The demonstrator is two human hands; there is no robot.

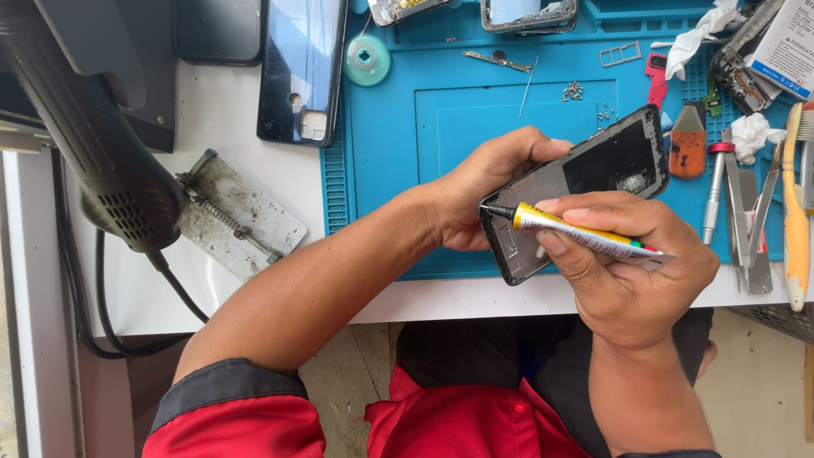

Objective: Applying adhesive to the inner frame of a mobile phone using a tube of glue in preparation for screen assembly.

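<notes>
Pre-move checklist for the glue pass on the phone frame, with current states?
1. Left hand grips phone frame at its lower end: ok.
2. Right hand holds glue tube, black nozzle at the frame's lower left edge: ok.
3. Glue flowing from the nozzle: cannot tell, too small.
4. Frame held above the blue mat, tilted, not lying flat: ok.
5. Loose screws on the mat lie apart from the frame: ok.
6. Heat gun to the left, away from both hands: ok.
</notes>
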